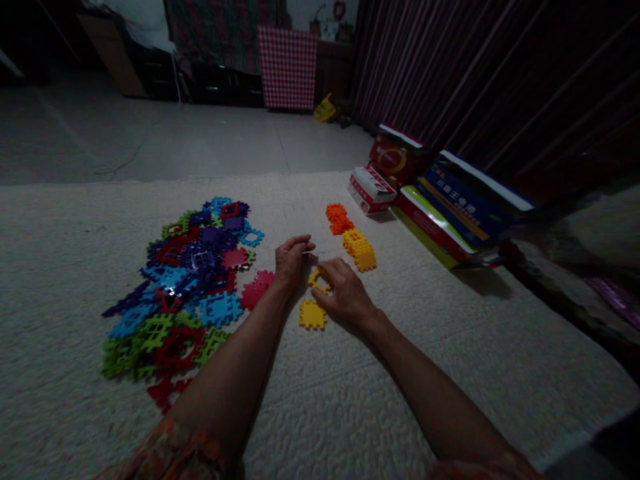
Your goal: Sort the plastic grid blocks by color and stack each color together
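Observation:
My right hand [347,293] grips a yellow interlocking tile with an opening in its middle [312,277] by its edge, thumb on the near side and fingers on the far side. Close below it a solid yellow square tile [313,314] lies flat on the mat. Just left of the held tile, my left hand [291,261] hovers with fingers bent to the right and a small gap before the thumb; no piece shows in it. Beyond my right hand sit a stack of yellow tiles [361,251] and a cluster of orange tiles [339,219].
A large mixed pile of blue, purple, green and red tiles [200,257] spreads on the left. Pink tiles [257,289] lie beside my left forearm. Several cartons, including a blue box [463,200] and a small white-and-red box [371,190], stand at the right on the quilted mat [310,413].

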{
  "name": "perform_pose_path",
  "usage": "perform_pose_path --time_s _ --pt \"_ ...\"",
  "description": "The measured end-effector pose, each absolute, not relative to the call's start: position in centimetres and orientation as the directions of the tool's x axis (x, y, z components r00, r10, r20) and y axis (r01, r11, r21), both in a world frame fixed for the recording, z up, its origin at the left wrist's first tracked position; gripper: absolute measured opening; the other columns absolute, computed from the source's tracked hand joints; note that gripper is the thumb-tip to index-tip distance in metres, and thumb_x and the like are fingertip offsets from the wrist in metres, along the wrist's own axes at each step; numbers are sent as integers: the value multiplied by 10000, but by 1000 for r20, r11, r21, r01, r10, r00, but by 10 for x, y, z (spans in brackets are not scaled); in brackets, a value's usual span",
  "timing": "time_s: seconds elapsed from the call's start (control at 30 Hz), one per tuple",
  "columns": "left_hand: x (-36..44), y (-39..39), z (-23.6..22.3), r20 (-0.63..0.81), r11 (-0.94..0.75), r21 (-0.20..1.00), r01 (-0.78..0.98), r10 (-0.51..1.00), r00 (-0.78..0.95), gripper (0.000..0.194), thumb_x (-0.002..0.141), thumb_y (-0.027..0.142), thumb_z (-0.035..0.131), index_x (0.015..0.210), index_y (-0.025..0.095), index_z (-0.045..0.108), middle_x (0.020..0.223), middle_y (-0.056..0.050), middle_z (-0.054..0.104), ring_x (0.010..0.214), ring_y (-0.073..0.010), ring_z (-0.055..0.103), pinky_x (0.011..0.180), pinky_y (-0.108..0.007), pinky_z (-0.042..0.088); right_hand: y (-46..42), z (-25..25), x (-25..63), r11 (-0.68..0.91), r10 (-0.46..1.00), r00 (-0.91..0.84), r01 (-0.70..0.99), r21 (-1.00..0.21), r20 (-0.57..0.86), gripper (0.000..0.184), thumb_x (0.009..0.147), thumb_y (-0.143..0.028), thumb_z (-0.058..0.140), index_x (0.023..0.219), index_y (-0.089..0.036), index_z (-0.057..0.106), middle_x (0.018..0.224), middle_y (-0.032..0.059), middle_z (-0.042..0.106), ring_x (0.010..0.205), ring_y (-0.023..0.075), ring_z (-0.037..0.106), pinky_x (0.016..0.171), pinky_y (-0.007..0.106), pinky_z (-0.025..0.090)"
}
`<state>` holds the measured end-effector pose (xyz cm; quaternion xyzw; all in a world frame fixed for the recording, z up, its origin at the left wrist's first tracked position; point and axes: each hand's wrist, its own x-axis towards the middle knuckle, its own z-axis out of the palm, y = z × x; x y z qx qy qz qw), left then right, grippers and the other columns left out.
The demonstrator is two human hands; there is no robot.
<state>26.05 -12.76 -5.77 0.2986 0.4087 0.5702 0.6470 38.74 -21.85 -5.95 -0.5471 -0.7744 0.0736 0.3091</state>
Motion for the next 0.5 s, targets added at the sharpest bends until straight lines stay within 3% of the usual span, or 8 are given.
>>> perform_pose_path --time_s 0.1,0.2,0.33,0.5 --pt "260 -128 -59 -189 179 853 -489 981 30 318 551 212 671 856 133 714 698 -33 691 533 -103 582 534 -231 475 -221 -64 389 400 827 -66 768 -501 558 564 822 -265 675 1350 -212 486 1227 119 578 1162 264 559 1016 455 506" --pt "260 -127 -62 -170 167 862 -480 985 37 327 557 225 668 868 136 715 715 -37 693 531 -110 580 530 -249 489 -223 -67 402 271 745 178 800 -536 642 630 812 -268 667 1394 -215 430 1285 135 517 1221 277 532 1049 486 492" --pt "260 -126 -63 -154 146 871 -469 988 21 292 557 215 663 832 131 720 692 -41 690 575 -113 599 542 -228 490 -218 -75 429 76 671 437 764 -641 599 685 766 -248 646 1404 -204 401 1283 136 475 1190 269 551 1019 479 516" --pt "260 -125 -61 -157 145 872 -468 988 14 275 560 207 665 818 130 722 681 -42 689 599 -112 613 542 -207 479 -215 -81 443 -21 663 511 744 -668 547 561 749 -295 648 1285 -212 504 1236 118 480 1144 259 579 1010 463 524"
